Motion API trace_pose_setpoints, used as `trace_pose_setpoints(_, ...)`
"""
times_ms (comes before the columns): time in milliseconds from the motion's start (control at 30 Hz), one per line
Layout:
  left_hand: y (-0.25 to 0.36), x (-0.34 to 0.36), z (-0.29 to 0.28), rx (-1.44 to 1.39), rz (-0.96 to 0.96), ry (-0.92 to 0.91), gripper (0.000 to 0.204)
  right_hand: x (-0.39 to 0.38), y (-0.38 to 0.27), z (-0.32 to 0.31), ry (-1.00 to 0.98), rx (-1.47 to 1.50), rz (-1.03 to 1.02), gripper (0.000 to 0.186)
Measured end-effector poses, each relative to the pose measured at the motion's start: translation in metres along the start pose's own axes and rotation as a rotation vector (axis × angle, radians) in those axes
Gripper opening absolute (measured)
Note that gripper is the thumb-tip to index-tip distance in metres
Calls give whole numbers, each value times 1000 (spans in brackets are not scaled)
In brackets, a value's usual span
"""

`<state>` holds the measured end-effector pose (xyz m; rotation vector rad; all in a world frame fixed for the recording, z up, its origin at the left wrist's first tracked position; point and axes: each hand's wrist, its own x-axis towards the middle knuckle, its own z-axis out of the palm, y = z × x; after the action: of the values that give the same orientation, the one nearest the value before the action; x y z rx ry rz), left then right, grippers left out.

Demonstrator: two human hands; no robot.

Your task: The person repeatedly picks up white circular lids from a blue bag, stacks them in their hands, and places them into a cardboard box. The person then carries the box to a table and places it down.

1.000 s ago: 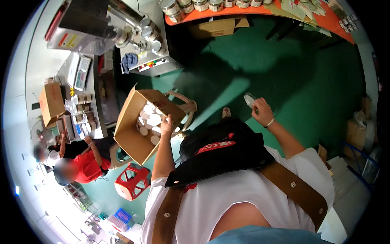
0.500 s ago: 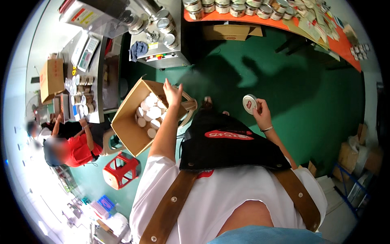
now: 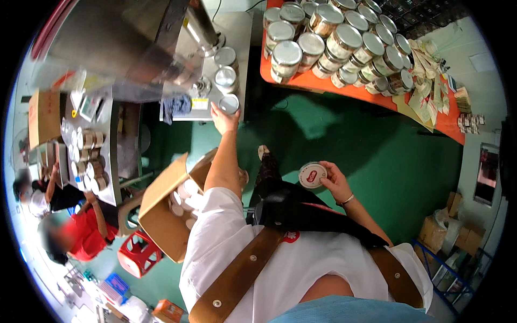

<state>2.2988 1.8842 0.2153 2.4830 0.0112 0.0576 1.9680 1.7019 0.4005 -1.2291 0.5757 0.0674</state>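
My left hand (image 3: pixel 224 121) reaches forward to the steel bench, its fingers around the near side of a silver-topped can (image 3: pixel 229 103) at the front edge. Two more such cans, a middle one (image 3: pixel 225 78) and a far one (image 3: pixel 225 56), stand in a row behind it. Out to the right, my right hand (image 3: pixel 336 182) pinches a round, flat lid (image 3: pixel 312 175) by its edge. The lid is white with a red mark and faces up. An open cardboard box (image 3: pixel 162 209) holding several white round lids (image 3: pixel 186 200) sits beside my left arm.
A large steel machine (image 3: pixel 129 48) rises at the upper left, a blue cloth (image 3: pixel 176 106) near its base. Many cans crowd an orange table (image 3: pixel 377 96) ahead. Two people sit at a left bench, one in a red shirt (image 3: pixel 92 237), near a red stool (image 3: pixel 139 254).
I have moved forward, nearer the steel bench and orange table. My left hand has gone from above the box to the nearest can. The lid stays in my right hand.
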Motion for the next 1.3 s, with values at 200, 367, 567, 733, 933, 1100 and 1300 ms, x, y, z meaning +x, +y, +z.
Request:
trace_pose_setpoints(200, -17, 27, 16, -16, 148, -30, 92, 64, -13, 4, -73, 57, 55, 46)
trace_pose_setpoints(367, -20, 12, -4, -121, 59, -158, 89, 102, -31, 2, -139, -11, 76, 46)
trace_pose_setpoints(567, 65, -61, -161, -519, 391, -676, 88, 135, -79, 25, -340, 195, 197, 46)
trace_pose_setpoints(733, 145, -109, -251, -656, 274, -896, 102, 133, -101, 44, -603, 286, 402, 40)
trace_pose_setpoints(933, 175, -156, -229, -837, 333, -773, 105, 125, -104, 28, -702, -266, 165, 38)
trace_pose_setpoints(1100, 190, -185, -193, -854, 324, -594, 108, 108, -106, 24, -695, -743, -323, 36)
trace_pose_setpoints(1300, 186, -202, -179, -806, 279, -551, 104, 87, -114, 14, -839, -822, -548, 51)
